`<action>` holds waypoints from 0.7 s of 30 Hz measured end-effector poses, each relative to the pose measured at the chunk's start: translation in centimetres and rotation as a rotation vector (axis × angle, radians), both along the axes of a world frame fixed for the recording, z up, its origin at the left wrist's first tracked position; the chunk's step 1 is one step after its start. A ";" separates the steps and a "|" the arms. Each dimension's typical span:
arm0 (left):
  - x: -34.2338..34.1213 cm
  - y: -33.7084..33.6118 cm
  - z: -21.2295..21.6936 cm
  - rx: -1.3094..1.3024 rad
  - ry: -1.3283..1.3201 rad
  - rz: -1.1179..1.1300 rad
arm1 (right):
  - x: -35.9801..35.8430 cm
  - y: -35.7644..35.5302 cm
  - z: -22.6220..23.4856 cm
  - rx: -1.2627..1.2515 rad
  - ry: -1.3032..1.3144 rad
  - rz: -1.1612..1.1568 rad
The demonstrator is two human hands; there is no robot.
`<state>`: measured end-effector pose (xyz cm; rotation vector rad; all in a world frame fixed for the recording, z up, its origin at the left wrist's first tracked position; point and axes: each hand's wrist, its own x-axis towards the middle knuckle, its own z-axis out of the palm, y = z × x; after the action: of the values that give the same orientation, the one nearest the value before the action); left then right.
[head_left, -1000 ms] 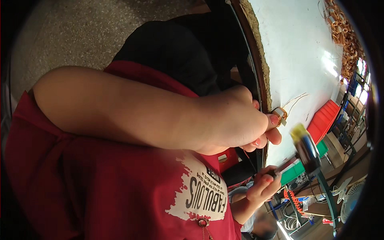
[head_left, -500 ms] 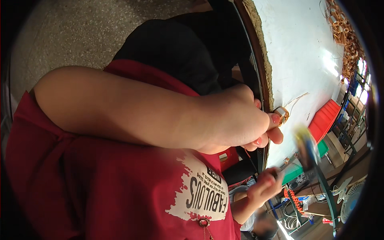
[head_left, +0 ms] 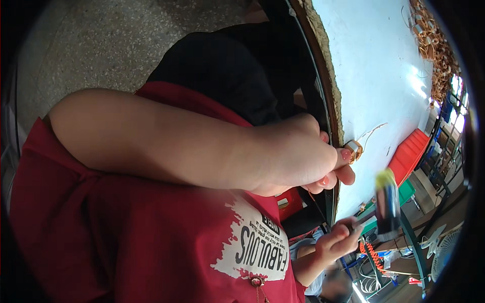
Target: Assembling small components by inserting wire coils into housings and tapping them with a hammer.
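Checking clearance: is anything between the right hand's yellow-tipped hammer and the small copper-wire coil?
Nothing visible; only white tabletop shows between the hammer in the right hand and the coil in the left hand.

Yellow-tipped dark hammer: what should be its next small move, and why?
Probably bring the yellow-tipped dark hammer toward the small copper-wire coil: the left hand pinches that coil near the edge of the white tabletop, and the right hand holds the hammer apart.

Left hand — pinching | right hand — curled in fist-like grip
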<state>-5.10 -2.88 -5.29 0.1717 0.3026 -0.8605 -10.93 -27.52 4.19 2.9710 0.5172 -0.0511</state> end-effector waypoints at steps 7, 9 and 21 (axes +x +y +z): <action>0.2 0.0 -0.5 -0.042 0.022 0.010 | 0.8 1.1 0.5 -0.161 -0.008 0.004; 0.4 0.5 -0.2 -0.044 0.001 0.010 | 0.4 0.6 0.0 -0.051 -0.046 -0.090; -0.8 3.5 4.2 0.364 -0.536 -0.153 | 3.9 -3.4 -3.9 -0.131 -0.267 -0.612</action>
<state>-5.87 0.58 -1.08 0.7579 -0.0619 -0.8702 -7.05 -30.92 0.28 2.8213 -0.4136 0.2400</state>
